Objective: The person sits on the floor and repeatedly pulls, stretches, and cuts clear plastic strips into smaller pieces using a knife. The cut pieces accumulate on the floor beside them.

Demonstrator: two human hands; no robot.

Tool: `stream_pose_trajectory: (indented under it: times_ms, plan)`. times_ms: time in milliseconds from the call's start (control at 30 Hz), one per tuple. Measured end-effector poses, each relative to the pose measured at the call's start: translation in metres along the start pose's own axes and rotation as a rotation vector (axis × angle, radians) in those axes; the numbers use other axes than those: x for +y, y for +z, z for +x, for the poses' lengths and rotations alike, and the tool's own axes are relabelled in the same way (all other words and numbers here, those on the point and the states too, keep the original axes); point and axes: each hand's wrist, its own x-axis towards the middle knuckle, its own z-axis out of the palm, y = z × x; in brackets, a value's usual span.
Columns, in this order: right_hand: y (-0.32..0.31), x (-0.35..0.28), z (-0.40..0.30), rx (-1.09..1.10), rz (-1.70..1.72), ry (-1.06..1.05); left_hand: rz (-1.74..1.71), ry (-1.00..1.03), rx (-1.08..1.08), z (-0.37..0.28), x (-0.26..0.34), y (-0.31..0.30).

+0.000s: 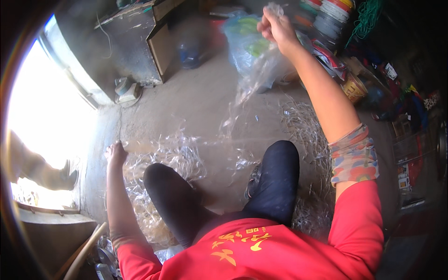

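My right hand (276,29) is raised at the top, its fingers closed around a bunch of thin clear plastic strips (250,84). The strips hang down from it in a long blurred tail towards the floor. Low on the left, my left hand (116,153) has its fingers curled, above the edge of a loose heap of similar strips (178,150). A faint blurred strand seems to stretch across from near that hand towards my knees; whether the fingers grip it is unclear. More strips (304,122) lie scattered on the floor beyond my right knee.
A translucent bag with green contents (241,42) stands ahead. Stacked buckets (332,15) and clutter line the right side. A dark cabinet (129,45) and blue container (189,56) are at the back. Another person's leg (45,171) shows at the bright doorway, left. A wooden pole (85,250) leans lower left.
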Motion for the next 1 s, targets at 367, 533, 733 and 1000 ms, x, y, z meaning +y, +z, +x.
stream_pose_trajectory:
  times_ms: [367, 533, 733, 1000]
  plan:
    - [0.072, -0.031, -0.092, -0.382, 0.641, 0.136, -1.558, 0.978, 0.245, -0.119, 0.25, -0.158]
    - [0.025, 0.001, -0.093, -0.339, 0.902, 0.258, -1.176, 0.887, -0.279, -0.104, 0.253, -0.128]
    - [-0.088, 0.081, -0.097, -0.134, 1.288, 0.306, -1.213, 0.521, 0.225, -0.029, 0.167, -0.108]
    - [-0.187, 0.226, -0.18, 0.406, 1.288, 0.438, -0.947, 0.61, 0.609, -0.027, 0.118, -0.177]
